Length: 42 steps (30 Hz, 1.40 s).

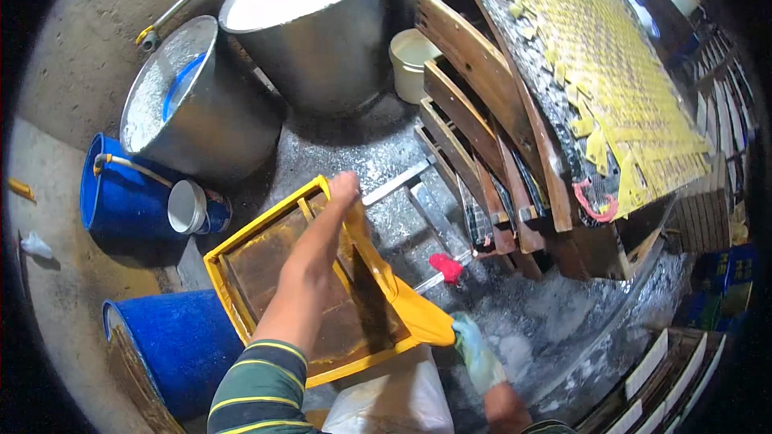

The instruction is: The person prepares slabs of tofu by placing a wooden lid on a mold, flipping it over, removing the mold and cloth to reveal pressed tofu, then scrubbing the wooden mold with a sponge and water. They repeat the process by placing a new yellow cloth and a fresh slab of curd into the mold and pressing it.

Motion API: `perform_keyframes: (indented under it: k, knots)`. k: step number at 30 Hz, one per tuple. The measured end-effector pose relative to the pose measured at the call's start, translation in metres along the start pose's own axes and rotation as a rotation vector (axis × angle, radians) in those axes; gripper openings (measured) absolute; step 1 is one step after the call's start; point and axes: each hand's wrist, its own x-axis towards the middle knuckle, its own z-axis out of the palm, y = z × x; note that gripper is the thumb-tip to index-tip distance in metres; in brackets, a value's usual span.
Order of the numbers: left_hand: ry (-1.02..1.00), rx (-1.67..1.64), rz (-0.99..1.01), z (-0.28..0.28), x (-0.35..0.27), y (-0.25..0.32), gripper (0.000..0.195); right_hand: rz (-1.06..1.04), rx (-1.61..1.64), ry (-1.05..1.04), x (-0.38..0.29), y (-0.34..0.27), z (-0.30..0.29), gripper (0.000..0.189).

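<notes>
A square wooden tray or frame (256, 253), its rim covered in yellow cloth, lies tilted before me. My bare left hand (345, 188) grips the cloth and rim at its upper corner. At the lower right corner, my gloved right hand (470, 340) holds a stretched end of the yellow cloth (422, 316). A pale sack or plastic-covered bundle (392, 395) is partly hidden beneath the frame. On a metal bar to the right lies a small red cloth (446, 268), touching neither hand.
Wooden trays (476, 90) are stacked at the right under a yellow woven mat (603, 60). Large metal vats (313, 42), a white bucket (413, 66) and blue barrels (175, 337) stand around the wet floor. Slatted racks (657, 380) are at the lower right.
</notes>
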Motion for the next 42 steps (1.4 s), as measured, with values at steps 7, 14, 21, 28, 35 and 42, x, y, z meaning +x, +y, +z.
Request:
perform_keyframes:
  k: [7, 14, 21, 28, 35, 42]
  knots:
    - [0.517, -1.308, -0.518, -0.063, -0.051, -0.215, 0.030, 0.192, -0.052, -0.185, -0.081, 0.035, 0.087, 0.031]
    - [0.495, -0.310, -0.641, -0.024, -0.357, -0.298, 0.048, -0.659, -1.031, -0.028, -0.031, 0.029, 0.196, 0.028]
    - [-0.161, -1.568, -0.950, 0.013, -0.567, -0.328, 0.055, -0.754, -1.396, 0.351, 0.042, -0.032, 0.282, 0.094]
    - [-0.323, -1.458, -0.922, 0.030, -0.579, -0.339, 0.040, -0.526, -1.165, 0.356, 0.012, -0.030, 0.319, 0.073]
    - [-0.188, -1.795, -1.017, 0.004, -0.599, -0.368, 0.032, -0.477, -1.334, 0.460, 0.004, 0.019, 0.316, 0.100]
    - [0.044, -1.258, -1.182, -0.214, -0.704, -0.428, 0.032, -0.186, -1.295, 0.042, -0.021, 0.111, 0.381, 0.124]
